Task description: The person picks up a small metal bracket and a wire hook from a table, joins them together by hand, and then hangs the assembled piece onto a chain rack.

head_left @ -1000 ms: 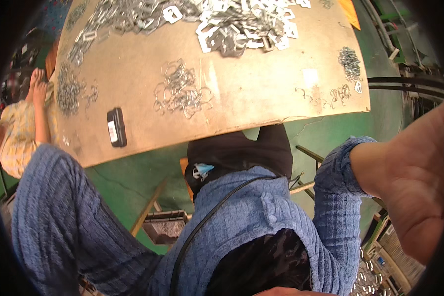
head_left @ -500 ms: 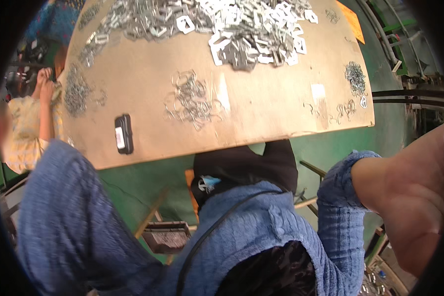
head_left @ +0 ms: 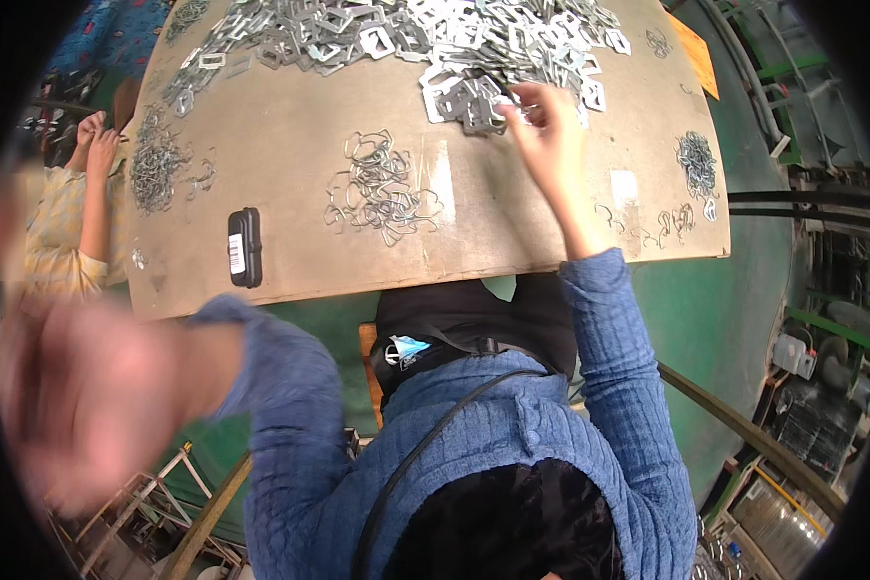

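Observation:
At the far middle of the table, my right hand (head_left: 551, 126) is over the near edge of a heap of flat metal frames (head_left: 377, 41). Its thumb and fingers come together at the frames; what lies between them is too small to make out. My left hand (head_left: 111, 396) is raised at the left, off the table and close to the camera. Motion smears its fingers. A loose heap of bent wire hooks (head_left: 382, 188) lies on the table in front of me.
A black case (head_left: 245, 247) with a white label lies near the table's front left edge. More wire pieces form piles at the left (head_left: 157, 159) and right (head_left: 696, 162). Another person's hands (head_left: 97, 140) are beyond the table's left side. The cardboard-brown tabletop (head_left: 309, 275) ends before my lap.
My right hand has gone from close to the camera at the lower right to the metal frames. My left hand has come into view at the left.

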Action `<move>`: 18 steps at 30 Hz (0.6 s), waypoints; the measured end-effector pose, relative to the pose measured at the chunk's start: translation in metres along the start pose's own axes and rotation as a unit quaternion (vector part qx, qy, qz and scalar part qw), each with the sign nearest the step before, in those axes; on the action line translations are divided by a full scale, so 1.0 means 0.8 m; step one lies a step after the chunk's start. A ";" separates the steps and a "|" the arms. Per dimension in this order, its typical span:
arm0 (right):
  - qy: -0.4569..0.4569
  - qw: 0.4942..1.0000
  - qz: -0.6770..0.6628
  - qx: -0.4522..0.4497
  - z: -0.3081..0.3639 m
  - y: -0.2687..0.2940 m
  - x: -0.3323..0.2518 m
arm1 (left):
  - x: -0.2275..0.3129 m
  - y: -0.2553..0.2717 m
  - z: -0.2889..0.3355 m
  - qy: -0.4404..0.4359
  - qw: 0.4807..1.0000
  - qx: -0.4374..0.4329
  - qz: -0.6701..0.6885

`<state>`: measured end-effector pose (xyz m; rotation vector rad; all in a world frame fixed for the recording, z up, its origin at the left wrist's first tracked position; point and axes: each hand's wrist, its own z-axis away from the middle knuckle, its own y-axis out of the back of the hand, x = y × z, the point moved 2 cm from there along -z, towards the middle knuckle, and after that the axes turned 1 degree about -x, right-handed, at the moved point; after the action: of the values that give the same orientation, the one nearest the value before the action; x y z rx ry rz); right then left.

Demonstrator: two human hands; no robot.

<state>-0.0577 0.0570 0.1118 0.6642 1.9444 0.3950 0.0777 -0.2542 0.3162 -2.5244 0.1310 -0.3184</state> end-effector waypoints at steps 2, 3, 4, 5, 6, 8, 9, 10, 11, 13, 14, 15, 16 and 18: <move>0.044 0.993 0.101 -0.041 0.007 -0.038 -0.008 | -0.066 0.019 0.080 0.070 0.876 -0.148 -0.453; 0.082 0.982 0.167 -0.039 0.004 -0.039 -0.005 | -0.103 0.030 0.121 0.190 0.889 -0.163 -0.384; 0.123 0.966 0.222 -0.039 -0.002 -0.044 -0.006 | -0.125 0.041 0.149 0.232 0.840 -0.200 -0.448; 0.144 0.954 0.256 -0.052 -0.007 -0.054 -0.002 | -0.139 0.050 0.173 0.326 0.831 -0.173 -0.416; 0.150 0.948 0.271 -0.074 -0.011 -0.062 -0.003 | -0.147 0.065 0.189 0.364 0.814 -0.177 -0.417; 0.158 0.930 0.308 -0.120 -0.014 -0.070 0.003 | -0.163 0.089 0.211 0.414 0.771 -0.206 -0.438; 0.183 0.933 0.296 -0.089 -0.015 -0.070 0.002 | -0.168 0.098 0.216 0.422 0.745 -0.228 -0.463; 0.185 0.930 0.303 -0.090 -0.013 -0.069 0.004 | -0.173 0.109 0.221 0.429 0.718 -0.251 -0.487; 0.186 0.927 0.312 -0.092 -0.011 -0.064 0.003 | -0.180 0.115 0.225 0.438 0.695 -0.287 -0.493; 0.191 0.932 0.301 -0.072 -0.006 -0.055 -0.001 | -0.183 0.119 0.238 0.357 0.656 -0.387 -0.541; 0.193 0.944 0.263 -0.045 -0.004 -0.049 -0.001 | -0.186 0.115 0.245 0.315 0.631 -0.436 -0.558; 0.195 0.955 0.224 -0.017 -0.003 -0.043 -0.002 | -0.189 0.113 0.252 0.335 0.645 -0.417 -0.546; 0.195 0.963 0.185 0.011 -0.001 -0.038 -0.002 | -0.190 0.113 0.256 0.374 0.645 -0.413 -0.523; 0.122 0.991 0.024 0.037 0.007 -0.024 0.005 | -0.189 0.098 0.252 0.448 0.645 -0.401 -0.472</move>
<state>-0.0592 0.0439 0.0961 0.7404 2.1872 0.4540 -0.0187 -0.1847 0.0808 -2.6747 -0.9056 -2.3724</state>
